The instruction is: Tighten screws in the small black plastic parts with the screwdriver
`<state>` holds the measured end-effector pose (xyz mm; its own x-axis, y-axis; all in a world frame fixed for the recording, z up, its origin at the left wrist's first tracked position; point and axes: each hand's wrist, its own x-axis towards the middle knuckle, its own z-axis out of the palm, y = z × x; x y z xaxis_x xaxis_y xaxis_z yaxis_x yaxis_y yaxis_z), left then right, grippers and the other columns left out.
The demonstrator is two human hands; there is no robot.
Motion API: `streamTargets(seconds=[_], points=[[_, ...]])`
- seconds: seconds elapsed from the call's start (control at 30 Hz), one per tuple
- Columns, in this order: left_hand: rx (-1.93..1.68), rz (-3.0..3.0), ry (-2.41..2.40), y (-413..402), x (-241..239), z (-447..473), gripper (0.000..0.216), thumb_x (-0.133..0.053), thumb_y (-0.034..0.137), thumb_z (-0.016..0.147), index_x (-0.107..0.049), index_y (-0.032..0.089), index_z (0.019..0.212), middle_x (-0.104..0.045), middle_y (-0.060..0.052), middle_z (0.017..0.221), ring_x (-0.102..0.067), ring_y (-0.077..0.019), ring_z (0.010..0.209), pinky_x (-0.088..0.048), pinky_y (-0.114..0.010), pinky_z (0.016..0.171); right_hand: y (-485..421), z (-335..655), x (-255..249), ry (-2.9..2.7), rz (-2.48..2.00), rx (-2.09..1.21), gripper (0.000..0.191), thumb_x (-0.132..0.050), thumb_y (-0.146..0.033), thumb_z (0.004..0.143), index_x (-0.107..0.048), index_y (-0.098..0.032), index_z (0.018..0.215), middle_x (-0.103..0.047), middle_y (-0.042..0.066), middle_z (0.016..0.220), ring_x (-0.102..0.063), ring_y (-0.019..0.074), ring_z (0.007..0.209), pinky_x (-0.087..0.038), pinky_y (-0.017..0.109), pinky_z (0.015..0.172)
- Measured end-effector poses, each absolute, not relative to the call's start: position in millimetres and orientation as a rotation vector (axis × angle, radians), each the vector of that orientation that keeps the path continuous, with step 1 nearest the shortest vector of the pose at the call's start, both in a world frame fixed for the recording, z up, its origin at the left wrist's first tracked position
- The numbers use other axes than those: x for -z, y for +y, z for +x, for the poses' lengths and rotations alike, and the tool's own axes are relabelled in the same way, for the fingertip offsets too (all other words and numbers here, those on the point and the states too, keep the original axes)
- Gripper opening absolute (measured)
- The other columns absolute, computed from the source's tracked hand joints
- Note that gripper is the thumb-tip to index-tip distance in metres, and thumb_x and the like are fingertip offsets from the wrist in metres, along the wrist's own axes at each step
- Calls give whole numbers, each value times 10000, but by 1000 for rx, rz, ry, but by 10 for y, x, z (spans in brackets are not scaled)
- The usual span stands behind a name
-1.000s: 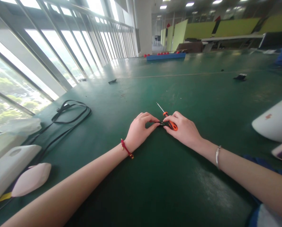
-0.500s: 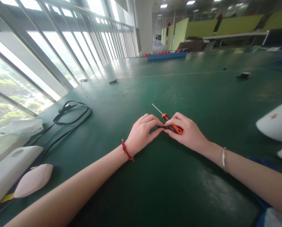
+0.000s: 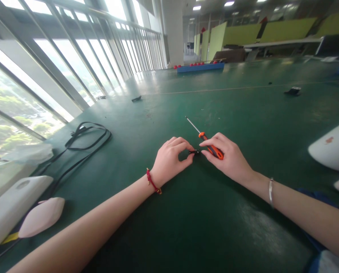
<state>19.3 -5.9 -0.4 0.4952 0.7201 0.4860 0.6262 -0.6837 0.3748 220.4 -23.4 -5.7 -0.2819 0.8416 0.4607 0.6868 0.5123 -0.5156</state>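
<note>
Between thumb and forefinger, my left hand [image 3: 173, 155] pinches a small black part [image 3: 196, 152] whose exact kind I cannot make out. A screwdriver [image 3: 212, 147] with an orange and black handle lies tucked in my right hand [image 3: 229, 153]. Its thin metal shaft points up and to the left, away from me. The thumb and forefinger of the right hand are apart, close to the right end of the black part but not closed on it.
On the green table [image 3: 163, 117], a black cable [image 3: 86, 146] loops at the left, near a white power bank-like box [image 3: 18, 208] and a pale pink mouse-shaped object [image 3: 42, 217]. A blue tray [image 3: 200, 67] stands far back. A white rounded object [image 3: 333, 146] sits at the right.
My right hand has moved slightly right, carrying the screwdriver, and its thumb and forefinger have come off the black part. My left hand stays nearly still, keeping its pinch.
</note>
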Motion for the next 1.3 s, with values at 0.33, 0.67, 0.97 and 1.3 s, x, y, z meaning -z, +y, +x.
streamTargets(seconds=[0.33, 0.67, 0.97, 1.3], points=[[-762, 2508, 1212, -21, 57, 204, 129, -576, 211, 802, -695, 218, 852, -693, -13, 1043, -605, -200, 977, -478, -351, 887, -155, 2255, 75, -1913, -1341, -307, 135, -541, -225, 840, -634, -210, 937, -576, 34, 897, -567, 149, 766, -446, 292, 705], [-841, 2158, 2243, -24, -357, -1206, 233, -561, 350, 794, -686, 185, 901, -682, -28, 1005, -649, -184, 839, -486, -281, 786, -168, 2236, 75, -1940, -1343, -373, 141, -534, -217, 836, -649, -209, 919, -589, 31, 882, -569, 143, 744, -456, 295, 697], [-288, 1924, 2517, -255, -305, -1680, 350, -529, 454, 777, -703, 197, 939, -703, -48, 907, -629, -253, 888, -417, -266, 677, -166, 2242, 78, -1950, -1345, -378, 141, -538, -192, 826, -652, -203, 906, -590, 28, 880, -572, 140, 741, -448, 297, 708], [-706, 1591, 2605, -119, -278, -1817, 380, -593, 440, 727, -723, 167, 957, -681, -34, 772, -630, -215, 809, -436, -273, 768, -162, 2251, 76, -1953, -1351, -425, 147, -532, -216, 833, -659, -199, 905, -591, 31, 874, -571, 145, 736, -451, 304, 701]])
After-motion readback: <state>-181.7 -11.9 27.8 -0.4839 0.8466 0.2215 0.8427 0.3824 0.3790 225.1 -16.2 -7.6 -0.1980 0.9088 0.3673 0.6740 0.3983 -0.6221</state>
